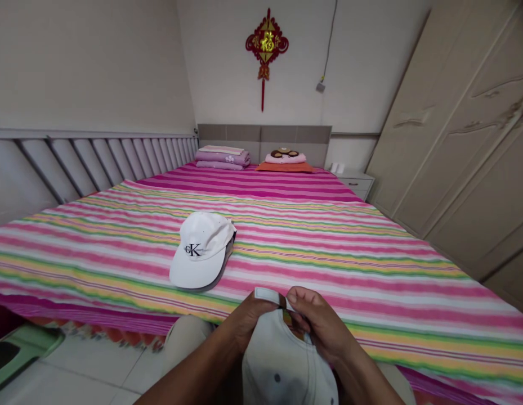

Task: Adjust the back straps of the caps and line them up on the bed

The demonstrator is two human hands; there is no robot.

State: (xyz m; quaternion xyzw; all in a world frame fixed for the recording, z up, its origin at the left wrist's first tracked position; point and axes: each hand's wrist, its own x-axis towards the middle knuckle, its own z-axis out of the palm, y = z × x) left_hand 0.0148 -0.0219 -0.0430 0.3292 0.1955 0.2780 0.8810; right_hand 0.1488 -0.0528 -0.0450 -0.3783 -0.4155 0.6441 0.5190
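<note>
A pale cap [282, 360] is held low at the front, its back opening and strap turned up and away from me. My left hand [246, 318] is closed on the strap side at the left of the opening. Thumb and fingers of my right hand [318, 318] pinch the strap's other end near a brown piece at the opening. On the striped bedspread [329, 259], ahead and to the left, lies a white cap [204, 242] with dark letters on its front, brim toward me. No hand touches it.
Folded purple bedding [222, 158] and a pink and orange pile [285, 160] lie by the headboard [295, 135]. A metal railing [96, 163] runs along the left. At right are a bedside cabinet [354, 183] and wardrobe [464, 129]. A green stool [28, 349] stands lower left.
</note>
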